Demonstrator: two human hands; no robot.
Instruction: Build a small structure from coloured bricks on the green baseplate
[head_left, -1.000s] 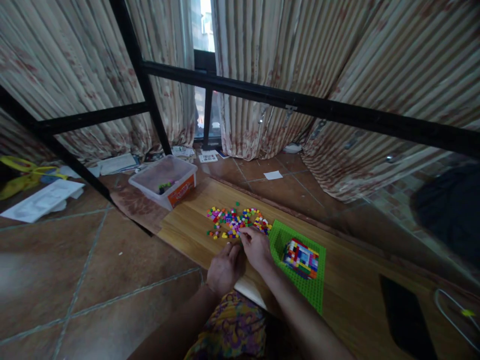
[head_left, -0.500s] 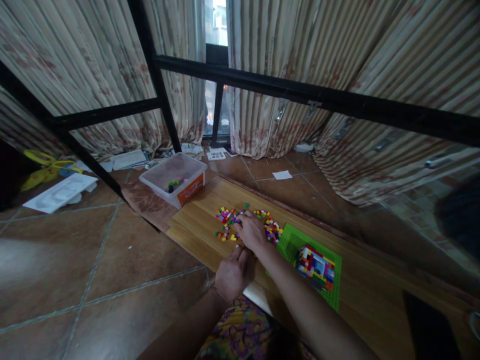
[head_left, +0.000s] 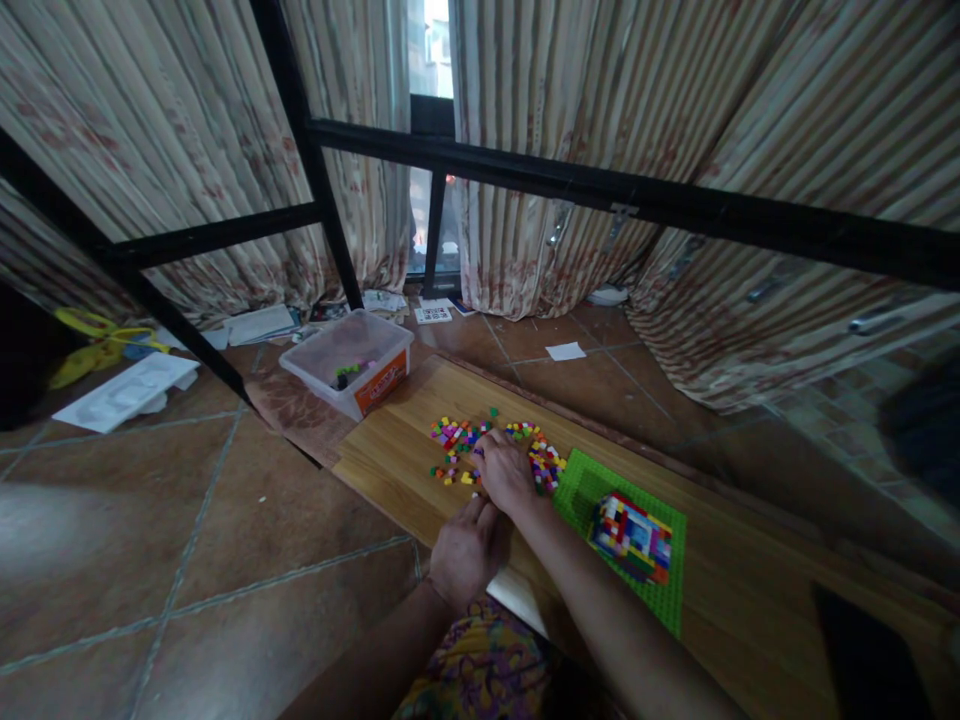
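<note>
Coloured bricks (head_left: pixel 491 447) under the right hand (head_left: pixel 506 472), its curled fingers' grip untellable.

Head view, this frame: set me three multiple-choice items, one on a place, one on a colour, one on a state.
1. Where does the multicoloured block build stand?
A. on the green baseplate
B. in the clear plastic tub
C. on the floor tiles

2. What colour is the label on the tub's side?
A. blue
B. orange
C. black

3. What is the right hand doing?
A. lifted clear in the air
B. down on the loose bricks
C. gripping the tub

Answers: 1 A, the build stands on the studded green plate. 2 B, the side panel is orange. 3 B, the fingers rest among the scattered pieces, while the left hand lies on the wooden board.
</note>
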